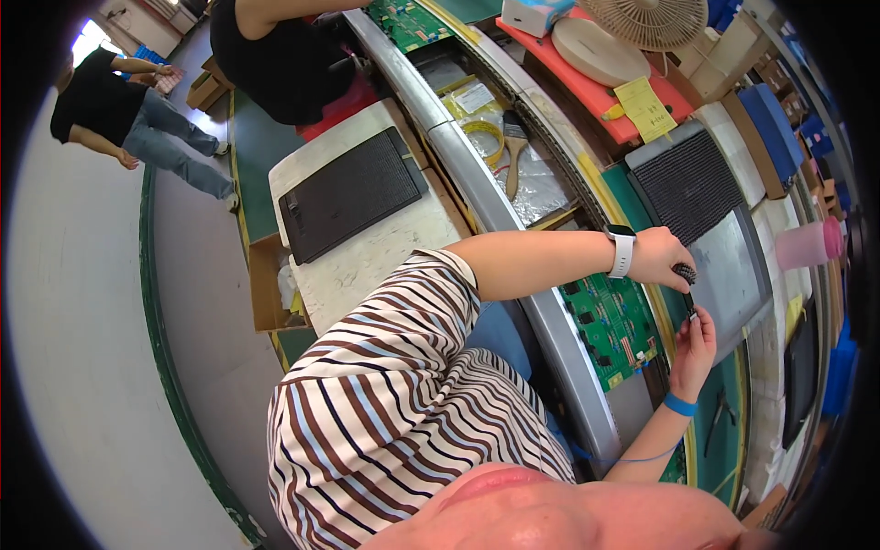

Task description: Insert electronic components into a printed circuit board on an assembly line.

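My left hand, wearing a white-banded watch, is closed on a bunched black ribbed strip. My right hand, with a blue wristband, pinches a small dark piece just below it; whether that piece joins the strip I cannot tell. Both hands are over the edge of a grey tray. Rows of black ribbed strips fill the tray's far part. Beside my hands, a green circuit board lies on the conveyor line.
A brush and yellow tape roll lie beyond the metal rail. Pliers lie near my right wrist. A pink cup, a fan and a black tray stand around. Two people are at far left.
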`<control>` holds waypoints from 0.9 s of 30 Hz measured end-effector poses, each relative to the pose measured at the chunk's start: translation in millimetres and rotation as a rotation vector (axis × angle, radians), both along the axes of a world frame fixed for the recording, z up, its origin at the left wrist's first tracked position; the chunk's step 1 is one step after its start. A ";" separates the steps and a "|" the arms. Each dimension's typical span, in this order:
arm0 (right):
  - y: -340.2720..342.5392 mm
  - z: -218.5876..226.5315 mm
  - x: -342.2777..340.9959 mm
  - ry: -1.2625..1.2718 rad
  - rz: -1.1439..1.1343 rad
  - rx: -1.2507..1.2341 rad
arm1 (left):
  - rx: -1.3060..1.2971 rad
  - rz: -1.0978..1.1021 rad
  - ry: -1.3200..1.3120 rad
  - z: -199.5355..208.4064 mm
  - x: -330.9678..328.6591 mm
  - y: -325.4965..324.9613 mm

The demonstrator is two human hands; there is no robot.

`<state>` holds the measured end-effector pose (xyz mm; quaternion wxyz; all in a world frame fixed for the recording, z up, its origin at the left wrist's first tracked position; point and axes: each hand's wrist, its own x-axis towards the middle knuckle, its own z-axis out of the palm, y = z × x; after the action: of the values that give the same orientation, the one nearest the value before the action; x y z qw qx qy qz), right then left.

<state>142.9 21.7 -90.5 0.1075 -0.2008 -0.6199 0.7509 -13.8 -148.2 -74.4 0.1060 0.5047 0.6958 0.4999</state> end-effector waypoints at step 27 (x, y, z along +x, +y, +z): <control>-5.5 1.3 -11.1 -0.068 0.031 -0.171 | -0.006 0.049 0.071 7.8 3.3 -0.2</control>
<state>131.9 16.3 -89.2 0.0572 -0.2249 -0.5600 0.7953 -10.5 -148.3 -66.5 0.0705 0.5045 0.7130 0.4819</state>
